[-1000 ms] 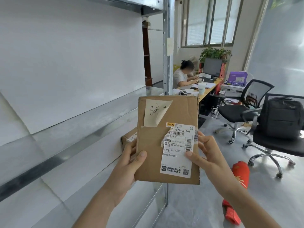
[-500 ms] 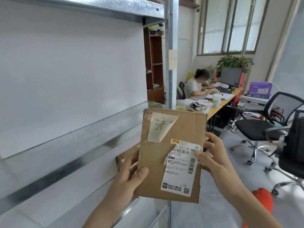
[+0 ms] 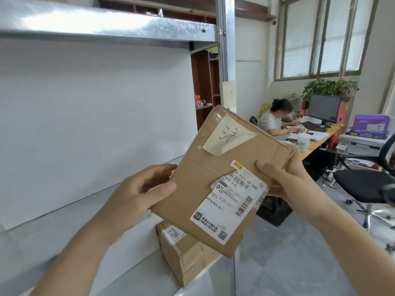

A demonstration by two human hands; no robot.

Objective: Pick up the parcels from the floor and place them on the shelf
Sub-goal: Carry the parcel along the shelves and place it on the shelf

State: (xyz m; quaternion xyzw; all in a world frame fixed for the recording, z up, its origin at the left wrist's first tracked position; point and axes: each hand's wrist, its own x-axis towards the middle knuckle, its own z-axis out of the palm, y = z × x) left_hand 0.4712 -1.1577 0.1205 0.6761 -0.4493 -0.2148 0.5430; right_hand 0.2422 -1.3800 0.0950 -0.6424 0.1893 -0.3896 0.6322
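Note:
A flat brown cardboard parcel with a handwritten note and a white shipping label hangs tilted in front of me, above the shelf's right end. My left hand grips its left edge, thumb on the front face. On the right edge my right hand holds it, thumb on the front and fingers behind. Below it a second cardboard box marked 7786 rests on the white shelf board, near the shelf's front right corner.
A metal shelf post rises just behind the parcel, and an upper shelf beam runs overhead. A person sits at a desk to the right. A black office chair stands on the grey floor.
The parcel has risen and tilted clockwise, and my view has lifted. The box on the shelf now shows below the parcel instead of behind it.

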